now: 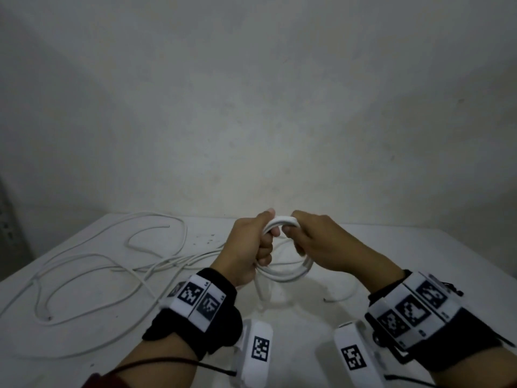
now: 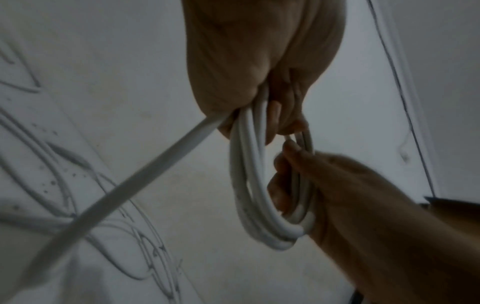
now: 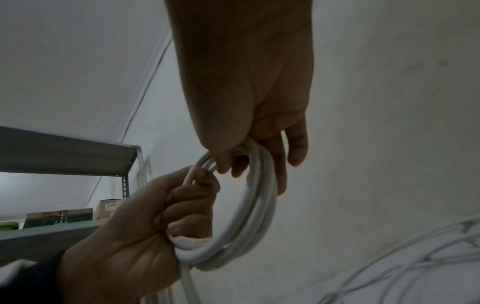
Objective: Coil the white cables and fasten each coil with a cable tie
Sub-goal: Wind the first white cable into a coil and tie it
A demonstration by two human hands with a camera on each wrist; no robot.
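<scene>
Both hands hold one coil [image 1: 282,247] of white cable above the white counter [image 1: 419,256], close to its far edge. The left hand [image 1: 249,247] grips the left side of the coil; its fingers [image 3: 192,205] are curled tight around the bundled loops, and the thumb lies over the top of the ring. The right hand [image 1: 321,242] grips the right side, and its fingers [image 2: 283,179] are also wrapped around the loops, so the coil is clamped from two sides and hangs between the hands. In the wrist views the coil shows several turns lying side by side, forming a round ring that stands more or less upright.

From under the left hand one free strand [image 2: 124,189] of the same cable leaves the coil and runs down and to the left toward the counter. On the left part of the counter, loose white cables [image 1: 92,264] lie in wide, crossing loops. Another thin cable end [image 1: 340,296] lies on the counter below the right hand. Behind the counter stands a plain pale wall [image 1: 251,107]. In the right wrist view a grey metal shelf [image 3: 64,154] shows at the left, with some boxes on it, too blurred to tell more.
</scene>
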